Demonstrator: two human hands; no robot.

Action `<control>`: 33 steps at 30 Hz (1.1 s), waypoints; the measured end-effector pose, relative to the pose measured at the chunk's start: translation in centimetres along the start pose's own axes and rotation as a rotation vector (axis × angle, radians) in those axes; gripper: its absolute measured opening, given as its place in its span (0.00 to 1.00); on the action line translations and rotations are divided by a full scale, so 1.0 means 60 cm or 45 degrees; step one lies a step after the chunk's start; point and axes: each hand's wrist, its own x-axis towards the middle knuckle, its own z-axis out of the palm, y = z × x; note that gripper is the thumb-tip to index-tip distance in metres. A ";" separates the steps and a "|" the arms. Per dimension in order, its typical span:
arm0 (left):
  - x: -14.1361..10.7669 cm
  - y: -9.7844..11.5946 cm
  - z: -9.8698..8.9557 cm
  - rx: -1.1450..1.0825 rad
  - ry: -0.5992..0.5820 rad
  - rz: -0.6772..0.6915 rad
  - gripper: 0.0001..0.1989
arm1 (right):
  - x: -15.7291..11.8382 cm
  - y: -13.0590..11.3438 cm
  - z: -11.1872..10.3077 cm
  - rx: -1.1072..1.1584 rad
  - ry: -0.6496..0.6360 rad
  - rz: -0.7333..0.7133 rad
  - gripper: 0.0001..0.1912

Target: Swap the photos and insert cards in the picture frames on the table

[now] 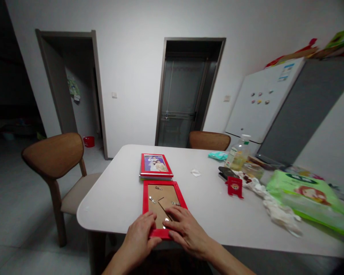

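Note:
A red picture frame (145, 198) lies face down near the table's front edge, its brown backing board (154, 208) showing. Small metal turn clips (152, 199) sit along the backing, and a dark slanting line, perhaps a stand's slit, crosses its middle. My left hand (140, 235) grips the near left corner, thumb at the front edge. My right hand (187, 231) holds the near right side, its fingers bent over the backing beside the nearest clip. Just beyond lies a stack of framed pictures (156, 165), the top one red-rimmed with a photo face up.
On the white table (114, 198) rest a scrap of white paper (195, 173), a red stand (235, 186), a dark wallet-like object (226, 172), a bottle (238, 152), crumpled tissue (278, 208) and a green package (309, 198). Wooden chairs (55, 154) stand left and behind.

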 end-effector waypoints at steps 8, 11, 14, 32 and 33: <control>-0.002 0.000 0.001 -0.019 0.012 -0.012 0.24 | -0.003 -0.003 -0.001 0.016 -0.068 0.019 0.17; -0.002 -0.001 0.000 -0.011 -0.007 -0.020 0.24 | 0.000 -0.009 -0.003 0.037 -0.077 0.034 0.16; -0.002 -0.002 0.000 -0.001 -0.017 -0.026 0.26 | 0.001 -0.016 -0.011 0.067 -0.094 0.025 0.13; -0.021 0.019 -0.028 -0.033 -0.166 -0.085 0.27 | 0.130 -0.005 0.052 0.036 -0.005 0.135 0.11; -0.021 0.017 -0.028 -0.038 -0.160 -0.085 0.28 | 0.131 -0.005 0.055 0.052 0.004 0.121 0.12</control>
